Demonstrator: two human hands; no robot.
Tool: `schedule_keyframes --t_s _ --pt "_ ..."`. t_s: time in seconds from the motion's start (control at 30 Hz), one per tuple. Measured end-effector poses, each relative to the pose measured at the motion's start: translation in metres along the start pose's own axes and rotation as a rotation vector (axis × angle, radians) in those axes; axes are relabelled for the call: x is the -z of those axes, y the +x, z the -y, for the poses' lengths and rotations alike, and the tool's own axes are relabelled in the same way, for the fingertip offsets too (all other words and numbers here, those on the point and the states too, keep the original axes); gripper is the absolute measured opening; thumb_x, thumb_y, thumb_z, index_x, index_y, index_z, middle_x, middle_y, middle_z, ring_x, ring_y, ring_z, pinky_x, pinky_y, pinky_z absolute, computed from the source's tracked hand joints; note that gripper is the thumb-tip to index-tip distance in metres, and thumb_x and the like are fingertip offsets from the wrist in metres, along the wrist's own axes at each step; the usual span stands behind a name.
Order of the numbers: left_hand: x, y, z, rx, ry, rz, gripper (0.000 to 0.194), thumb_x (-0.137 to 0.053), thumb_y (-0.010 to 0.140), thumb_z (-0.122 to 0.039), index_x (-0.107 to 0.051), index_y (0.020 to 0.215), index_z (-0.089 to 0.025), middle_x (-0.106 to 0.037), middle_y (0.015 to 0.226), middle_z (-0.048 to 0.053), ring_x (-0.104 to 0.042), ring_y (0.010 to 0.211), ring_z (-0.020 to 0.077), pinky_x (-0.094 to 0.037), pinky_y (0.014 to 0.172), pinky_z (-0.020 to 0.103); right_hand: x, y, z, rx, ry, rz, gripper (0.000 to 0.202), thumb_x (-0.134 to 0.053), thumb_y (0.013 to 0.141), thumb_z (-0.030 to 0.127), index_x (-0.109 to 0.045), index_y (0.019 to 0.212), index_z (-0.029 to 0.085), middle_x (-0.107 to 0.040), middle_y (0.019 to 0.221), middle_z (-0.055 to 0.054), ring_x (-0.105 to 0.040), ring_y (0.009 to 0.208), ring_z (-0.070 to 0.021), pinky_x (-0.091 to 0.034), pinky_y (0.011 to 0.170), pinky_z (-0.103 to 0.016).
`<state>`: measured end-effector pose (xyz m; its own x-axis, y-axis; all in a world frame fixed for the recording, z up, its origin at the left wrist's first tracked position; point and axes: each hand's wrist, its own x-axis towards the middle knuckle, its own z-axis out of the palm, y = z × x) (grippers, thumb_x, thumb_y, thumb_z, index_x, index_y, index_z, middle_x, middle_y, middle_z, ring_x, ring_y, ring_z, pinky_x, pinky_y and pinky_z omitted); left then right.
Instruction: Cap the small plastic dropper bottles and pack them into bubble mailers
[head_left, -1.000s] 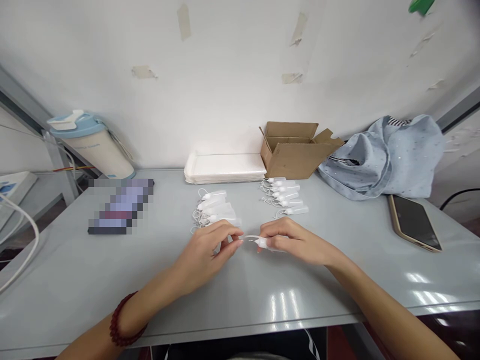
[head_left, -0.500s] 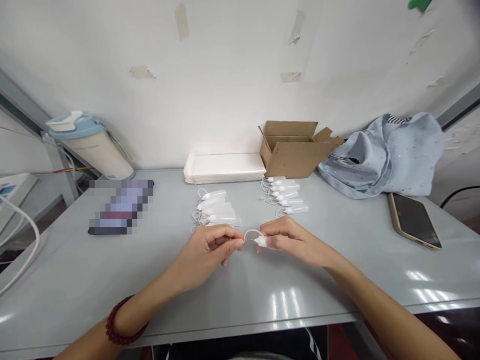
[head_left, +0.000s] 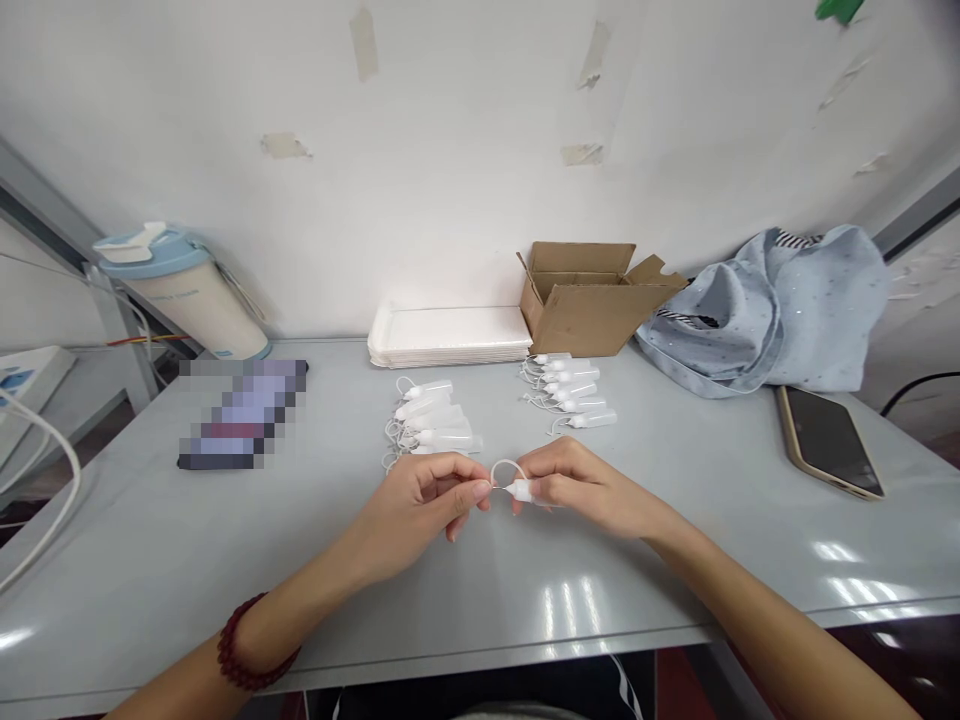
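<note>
My right hand (head_left: pixel 581 487) grips a small white bottle (head_left: pixel 520 490) whose thin needle tip points left. A white cord (head_left: pixel 508 464) arches from the bottle toward my left hand (head_left: pixel 431 497), whose thumb and forefinger pinch its end at the needle tip. The exact contact there is too small to make out. Beyond my left hand lies a group of similar bottles (head_left: pixel 442 418) with looped cords. Another row of such bottles (head_left: pixel 576 388) lies beyond my right hand.
A stack of white trays (head_left: pixel 450 332) and an open cardboard box (head_left: pixel 600 310) stand by the wall. At the left are a tumbler (head_left: pixel 195 300) and a blurred phone (head_left: pixel 251 410). A blue cloth bag (head_left: pixel 802 310) and another phone (head_left: pixel 832 440) are at the right.
My right hand has shifted slightly left, bringing the bottle's needle closer to my left fingertips. The cord now bends in a tighter arch.
</note>
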<state>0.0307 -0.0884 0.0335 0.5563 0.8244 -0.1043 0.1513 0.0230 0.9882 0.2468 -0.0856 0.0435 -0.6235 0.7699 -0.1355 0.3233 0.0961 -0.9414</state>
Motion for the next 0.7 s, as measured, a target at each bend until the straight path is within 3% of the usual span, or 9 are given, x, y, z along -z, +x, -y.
schedule_keyframes --t_s 0.27,0.43,0.57,0.7 --pt "-0.006 -0.001 0.0 -0.075 0.214 -0.095 0.017 -0.052 0.087 -0.027 -0.065 0.08 -0.018 -0.059 0.066 -0.001 -0.046 0.05 0.0075 -0.04 0.047 0.019 -0.005 0.0 -0.003 0.006 -0.007 -0.042 0.022 -0.042 0.081 0.025 -0.055 0.067 0.015 -0.034 0.056 0.005 -0.03 0.054 -0.0092 -0.024 0.052 -0.024" --pt "-0.013 -0.003 0.007 -0.285 0.493 -0.167 0.016 -0.049 0.088 -0.019 -0.064 0.08 -0.018 -0.057 0.065 -0.002 -0.045 0.054 0.0088 -0.037 0.05 0.02 -0.01 0.002 -0.006 0.017 0.012 -0.045 0.023 -0.045 0.08 0.024 -0.044 0.058 0.016 -0.028 0.056 0.005 -0.025 0.053 -0.008 -0.021 0.05 -0.024" --pt "-0.017 -0.005 0.013 -0.441 0.581 -0.199 0.013 -0.047 0.089 -0.014 -0.058 0.081 -0.017 -0.053 0.064 -0.003 -0.044 0.052 0.0082 -0.037 0.051 0.019 -0.015 0.002 -0.009 0.096 -0.038 -0.089 0.031 -0.046 0.08 0.028 -0.033 0.054 0.018 -0.024 0.055 0.006 -0.023 0.051 -0.0074 -0.019 0.048 -0.024" --pt "-0.019 -0.007 0.018 -0.554 0.637 -0.169 0.013 -0.044 0.089 -0.01 -0.053 0.084 -0.017 -0.052 0.067 -0.002 -0.045 0.054 0.0088 -0.038 0.052 0.019 -0.018 0.002 -0.011 0.204 -0.157 -0.123 0.027 -0.045 0.074 0.021 -0.028 0.053 0.019 -0.022 0.053 0.006 -0.021 0.05 -0.0073 -0.018 0.047 -0.023"
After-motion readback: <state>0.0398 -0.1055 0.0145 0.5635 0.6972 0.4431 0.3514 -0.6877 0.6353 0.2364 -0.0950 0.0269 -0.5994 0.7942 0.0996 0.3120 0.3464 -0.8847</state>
